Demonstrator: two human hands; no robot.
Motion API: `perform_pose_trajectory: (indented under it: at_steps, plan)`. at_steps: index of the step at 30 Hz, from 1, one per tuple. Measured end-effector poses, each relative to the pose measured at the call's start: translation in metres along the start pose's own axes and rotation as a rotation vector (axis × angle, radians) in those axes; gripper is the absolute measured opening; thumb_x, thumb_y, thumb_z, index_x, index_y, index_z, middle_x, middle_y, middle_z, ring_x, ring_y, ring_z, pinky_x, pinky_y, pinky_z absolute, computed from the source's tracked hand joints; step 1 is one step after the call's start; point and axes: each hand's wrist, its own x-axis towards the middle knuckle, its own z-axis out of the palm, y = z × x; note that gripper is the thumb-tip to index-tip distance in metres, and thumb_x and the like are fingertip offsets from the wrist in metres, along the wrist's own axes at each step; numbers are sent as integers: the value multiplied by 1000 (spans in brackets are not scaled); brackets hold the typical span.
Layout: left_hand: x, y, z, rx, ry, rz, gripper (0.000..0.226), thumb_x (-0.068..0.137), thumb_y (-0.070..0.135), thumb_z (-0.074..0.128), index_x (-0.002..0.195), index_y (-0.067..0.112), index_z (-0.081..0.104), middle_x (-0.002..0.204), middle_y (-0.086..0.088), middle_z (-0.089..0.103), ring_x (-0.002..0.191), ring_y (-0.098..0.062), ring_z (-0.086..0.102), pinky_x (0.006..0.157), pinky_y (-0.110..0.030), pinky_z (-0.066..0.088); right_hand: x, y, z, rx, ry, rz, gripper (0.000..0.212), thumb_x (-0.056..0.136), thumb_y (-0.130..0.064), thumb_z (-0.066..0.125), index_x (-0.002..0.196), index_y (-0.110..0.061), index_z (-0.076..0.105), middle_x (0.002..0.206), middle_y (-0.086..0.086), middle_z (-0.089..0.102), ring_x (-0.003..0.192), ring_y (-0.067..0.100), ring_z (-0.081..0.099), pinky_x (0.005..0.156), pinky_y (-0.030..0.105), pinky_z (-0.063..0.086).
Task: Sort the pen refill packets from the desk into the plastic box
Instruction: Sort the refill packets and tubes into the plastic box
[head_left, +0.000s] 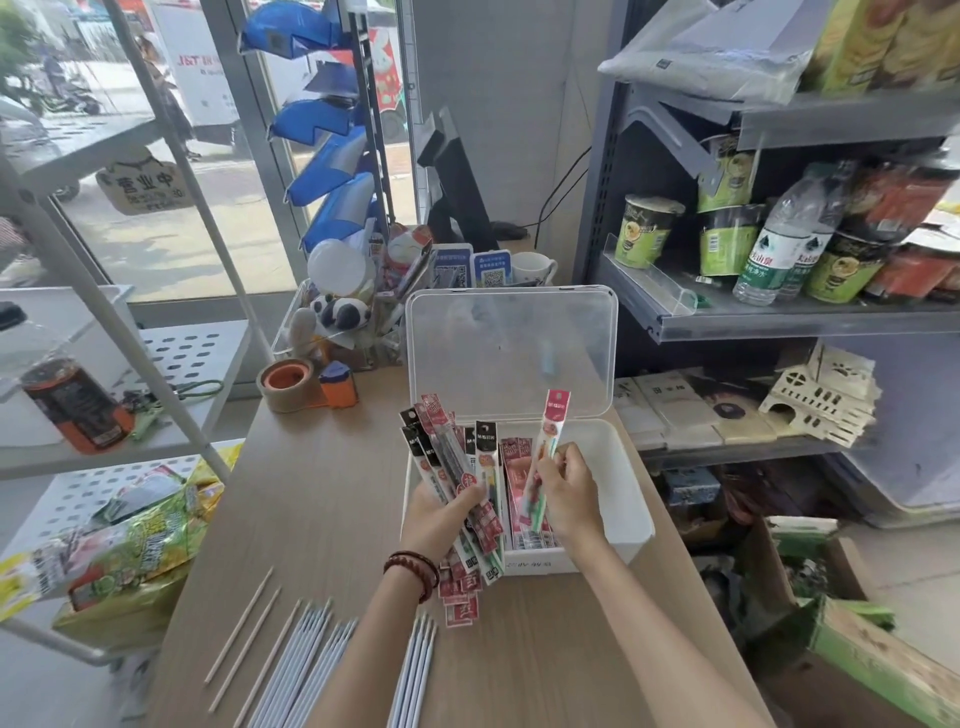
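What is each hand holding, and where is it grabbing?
The left hand grips a fanned bunch of packets around their lower part. The right hand pinches one pink-topped packet near its middle, over the plastic box.

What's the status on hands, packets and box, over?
Left hand grips a fanned bundle of packets. Right hand pinches one pink packet over the plastic box, lid open. Pink packets already lie inside. Nothing blocks the box.
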Motion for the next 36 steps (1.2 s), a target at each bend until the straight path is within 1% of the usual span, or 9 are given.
perform_pose_trajectory:
  at_steps: [3,7,10,15,19,24,28,32,36]
  plan:
    - [-1,-1,0,-2,7,5,12,85,19,66,92,20,56,83,5,64,72,-3,61,47,-7,45,-3,-2,0,9,52,-26,17,97,-17,49,82,-12,41,82,9,72,64,20,62,60,37,51]
    - [0,-1,-2,-39,35,4,10,85,18,67,90,21,58,88,0,68,74,-5,63,51,-9,46,-3,2,2,-141,1,-58,21,92,-31,62,83,-16,51,80,4,64,70,14,57,63,24,47]
    - [2,0,-11,-56,67,12,9,84,18,67,88,21,59,89,-2,69,74,-8,65,55,-13,47,0,5,4,-231,-62,-84,23,85,-39,70,83,-20,58,81,1,66,72,13,60,69,28,53]
    - [0,-7,-23,48,114,66,21,81,23,71,100,19,61,86,8,68,76,-2,64,56,-11,47,2,6,5,-316,-121,-108,18,82,-40,73,82,-25,64,78,1,67,64,8,55,63,19,48]
    - [-1,-11,-22,67,123,85,24,77,25,75,97,21,63,88,6,70,77,-1,66,56,-9,49,1,3,11,-375,-152,-105,10,88,-31,68,96,-26,66,91,-7,69,81,8,65,75,25,57]
    - [1,-12,-23,79,136,74,28,76,28,76,100,20,65,89,6,72,80,-6,69,67,-20,55,-3,7,20,-585,-136,-72,46,87,-27,71,128,-31,50,99,-5,65,84,9,63,72,23,52]
    - [4,-15,-23,74,130,52,27,75,29,77,98,19,67,89,3,73,79,-10,70,72,-29,59,2,11,21,-648,-60,-114,38,84,-29,73,119,-26,59,83,-7,63,77,9,63,77,30,58]
    - [4,-16,-25,55,138,75,26,75,27,78,97,19,67,87,5,73,77,-6,70,64,-19,56,-1,14,23,-680,-59,-87,20,86,-37,69,103,-31,59,76,-9,65,68,6,64,67,29,59]
    - [3,-15,-23,51,171,78,23,75,25,77,95,19,67,84,6,72,73,-2,68,55,-11,51,-2,12,22,-720,-25,-109,16,93,-36,62,100,-23,67,79,-10,65,66,2,61,55,16,49]
